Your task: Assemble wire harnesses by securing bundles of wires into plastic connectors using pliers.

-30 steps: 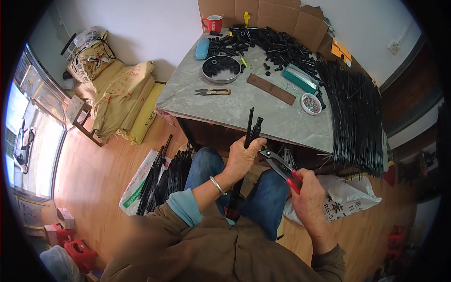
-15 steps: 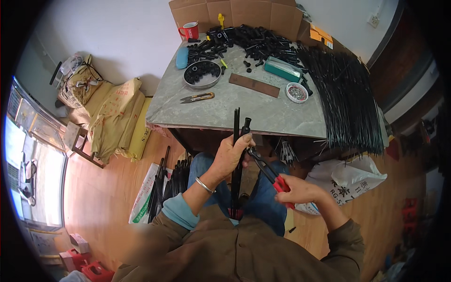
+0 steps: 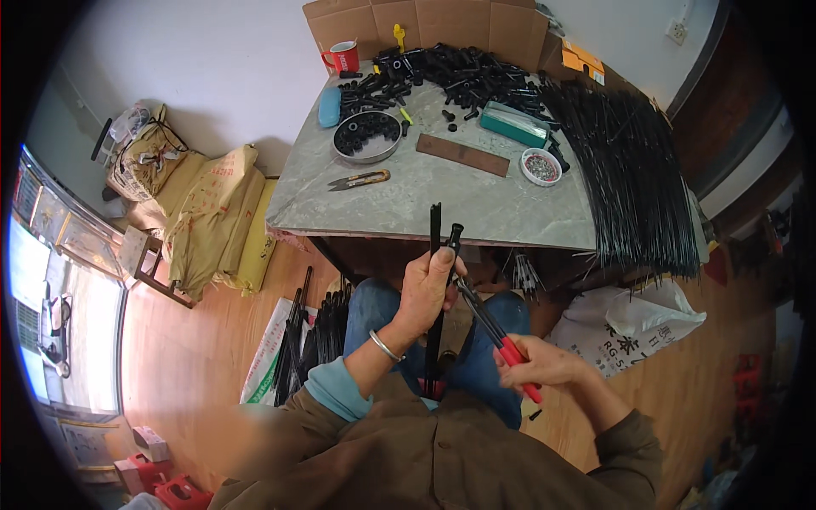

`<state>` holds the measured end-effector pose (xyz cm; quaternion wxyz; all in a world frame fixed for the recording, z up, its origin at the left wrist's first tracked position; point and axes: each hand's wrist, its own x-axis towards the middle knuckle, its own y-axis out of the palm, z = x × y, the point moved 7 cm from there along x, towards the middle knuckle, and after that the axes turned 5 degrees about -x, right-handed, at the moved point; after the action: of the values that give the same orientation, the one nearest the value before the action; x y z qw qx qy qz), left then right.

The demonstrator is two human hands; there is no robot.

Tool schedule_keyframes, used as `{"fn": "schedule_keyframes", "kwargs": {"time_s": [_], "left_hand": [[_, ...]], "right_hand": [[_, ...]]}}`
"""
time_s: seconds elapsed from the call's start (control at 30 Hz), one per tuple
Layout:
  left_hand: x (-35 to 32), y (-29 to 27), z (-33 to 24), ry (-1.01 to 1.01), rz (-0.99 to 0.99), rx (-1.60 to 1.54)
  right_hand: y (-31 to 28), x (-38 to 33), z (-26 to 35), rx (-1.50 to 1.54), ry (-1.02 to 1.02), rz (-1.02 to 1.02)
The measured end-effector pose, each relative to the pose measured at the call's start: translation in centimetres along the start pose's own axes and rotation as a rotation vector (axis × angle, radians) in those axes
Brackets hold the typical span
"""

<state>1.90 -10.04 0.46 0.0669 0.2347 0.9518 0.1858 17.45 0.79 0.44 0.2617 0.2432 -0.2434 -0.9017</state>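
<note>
Over my lap, my left hand (image 3: 422, 293) is wrapped round a slim black rod (image 3: 435, 225) standing upright. Its thumb presses on a black knob-ended piece (image 3: 456, 235) that rises beside the rod. My right hand (image 3: 541, 364) grips red-handled pliers (image 3: 484, 314), whose handles lie close together. The plier jaws reach up to the black piece just under my left fingers; what they bite on is too small to make out. Below my left hand the rods run down between my knees.
A grey table (image 3: 382, 204) ahead holds a heap of black handles (image 3: 463, 76), a round metal tin (image 3: 367, 153), thread snips (image 3: 359, 180), a brown bar (image 3: 463, 155) and a white tub (image 3: 541, 167). Long black rods (image 3: 629, 178) overhang its right edge. Floor: black rods left, white sack (image 3: 629, 331) right.
The plier handles have come together from spread apart. Both hands have shifted slightly, the left with its rod a little lower. The view has moved slightly too.
</note>
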Motion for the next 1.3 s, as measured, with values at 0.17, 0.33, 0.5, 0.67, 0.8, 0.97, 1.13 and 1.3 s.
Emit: {"fn": "schedule_keyframes", "kwargs": {"time_s": [0.17,0.33,0.5,0.67,0.8,0.97,1.13,1.3], "left_hand": [[0.1,-0.9,0.5,-0.007,-0.038,-0.029],[0.0,-1.5,0.5,-0.057,-0.034,-0.075],[0.0,-0.1,0.5,-0.076,0.084,-0.11],[-0.1,-0.9,0.6,-0.045,0.039,-0.069],[0.1,-1.7,0.4,-0.027,-0.002,-0.079],[-0.2,-1.2,0.0,-0.026,0.062,-0.149],[-0.4,-0.2,-0.4,-0.022,0.121,-0.08],[-0.6,-1.3,-0.7,0.006,0.018,-0.027]], "right_hand": [[-1.0,-1.9,6.8,-1.392,-0.12,-0.651],[-2.3,-1.5,0.7,-0.182,0.02,-0.311],[0.3,-0.5,-2.7,0.448,-0.057,0.095],[-2.1,-0.5,1.1,-0.56,0.342,-0.179],[-1.3,-0.4,5.8,-1.252,-0.079,-0.6],[-2.0,-0.7,2.6,-0.587,-0.114,-0.498],[-0.6,0.4,-1.1,0.065,-0.008,0.026],[-0.8,0.1,6.4,-1.419,0.02,-0.643]]}}
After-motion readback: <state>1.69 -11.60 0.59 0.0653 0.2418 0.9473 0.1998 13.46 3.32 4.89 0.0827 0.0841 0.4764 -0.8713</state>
